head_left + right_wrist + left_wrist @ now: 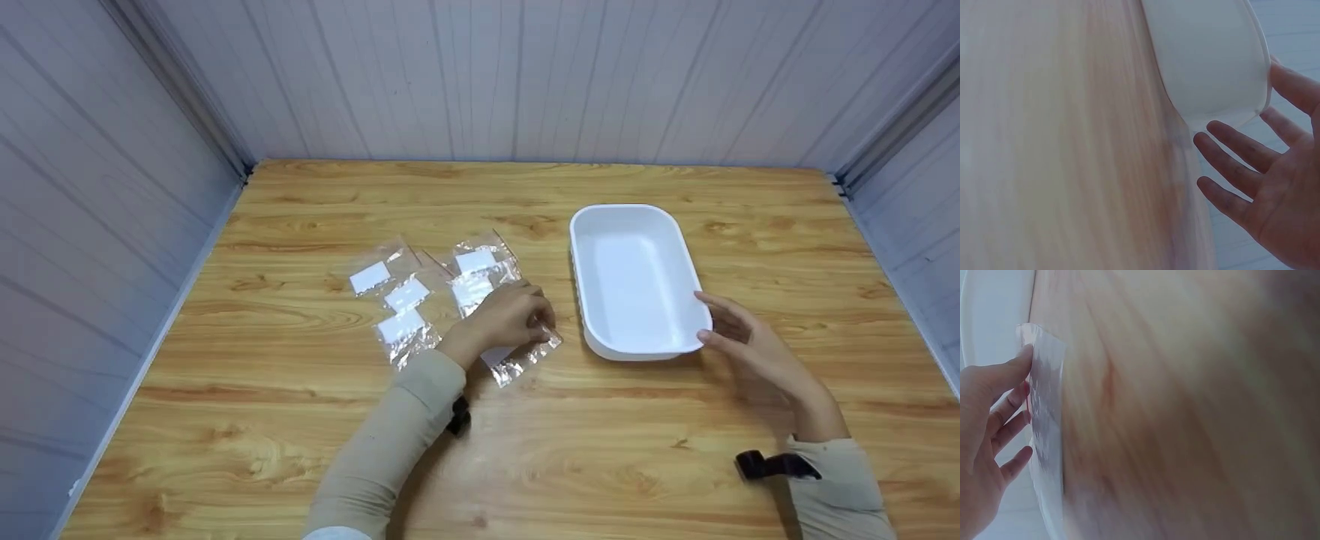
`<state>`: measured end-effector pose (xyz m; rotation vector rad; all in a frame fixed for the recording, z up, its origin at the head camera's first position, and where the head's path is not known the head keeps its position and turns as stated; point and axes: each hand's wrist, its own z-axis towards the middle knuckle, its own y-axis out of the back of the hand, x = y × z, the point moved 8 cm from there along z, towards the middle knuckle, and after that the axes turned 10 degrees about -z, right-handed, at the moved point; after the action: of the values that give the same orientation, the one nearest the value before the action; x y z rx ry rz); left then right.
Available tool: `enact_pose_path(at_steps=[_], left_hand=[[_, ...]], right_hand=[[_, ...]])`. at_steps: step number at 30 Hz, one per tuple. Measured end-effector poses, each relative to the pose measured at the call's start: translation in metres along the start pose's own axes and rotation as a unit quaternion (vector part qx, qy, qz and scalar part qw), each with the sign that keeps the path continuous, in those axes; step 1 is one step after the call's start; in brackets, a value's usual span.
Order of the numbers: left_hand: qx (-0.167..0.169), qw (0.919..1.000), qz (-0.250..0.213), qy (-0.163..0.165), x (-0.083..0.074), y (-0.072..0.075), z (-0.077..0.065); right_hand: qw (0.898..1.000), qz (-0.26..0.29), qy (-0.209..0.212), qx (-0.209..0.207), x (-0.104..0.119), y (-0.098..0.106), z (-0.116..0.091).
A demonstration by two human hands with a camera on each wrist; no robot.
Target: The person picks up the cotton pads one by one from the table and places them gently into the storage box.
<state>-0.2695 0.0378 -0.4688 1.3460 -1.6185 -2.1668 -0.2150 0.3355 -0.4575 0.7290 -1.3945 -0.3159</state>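
Note:
My left hand [511, 313] pinches a small clear zip bag [525, 358] with a white insert, thumb on one face and fingertips at the other. In the left wrist view this bag [1045, 391] stands on edge near the thumb and shows a thin red line. My right hand [754, 349] touches the near right corner of a white plastic tub [637, 351], fingers spread and fairly straight. In the right wrist view, one fingertip reaches the rim of the tub [1213, 62] while the other fingers extend just below it.
More clear bags with white inserts lie left of the tub: one at the far left [370, 277], others overlapping below it [401, 325], and a pair at centre [476, 261]. Pale panel walls [480, 82] enclose the wooden table [600, 450] at the back and sides.

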Motion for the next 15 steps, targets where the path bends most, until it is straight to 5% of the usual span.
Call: enact_pose_path(at_steps=[15], left_hand=[[0.007, 0.9997, 0.023, 0.004, 0.0022, -0.0012, 0.0013]], right_hand=[[1.0, -0.008, -0.014, 0.009, -0.0016, -0.0011, 0.0007]])
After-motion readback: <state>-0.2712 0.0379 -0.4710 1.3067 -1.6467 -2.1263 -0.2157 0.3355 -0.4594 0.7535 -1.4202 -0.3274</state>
